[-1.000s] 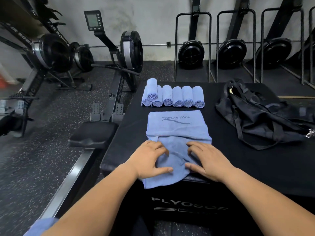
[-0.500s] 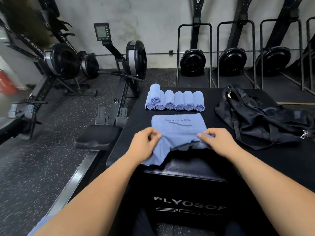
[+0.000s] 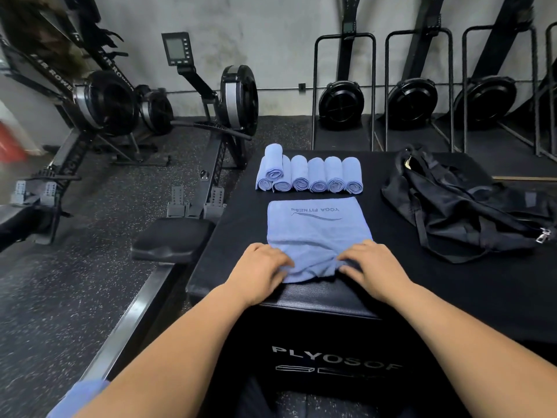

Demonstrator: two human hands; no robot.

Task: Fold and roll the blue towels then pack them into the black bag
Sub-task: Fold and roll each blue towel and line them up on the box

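Left hand (image 3: 259,268) and right hand (image 3: 375,267) had fingers curled round the bunched near edge of the blue towel (image 3: 316,230) lying at frame centre; soft, light, floppy cloth, probably best gripped at both near corners.

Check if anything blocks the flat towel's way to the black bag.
Nothing visible does. Only bare box top lies between the flat towel and the black bag; the rolled towels sit behind.
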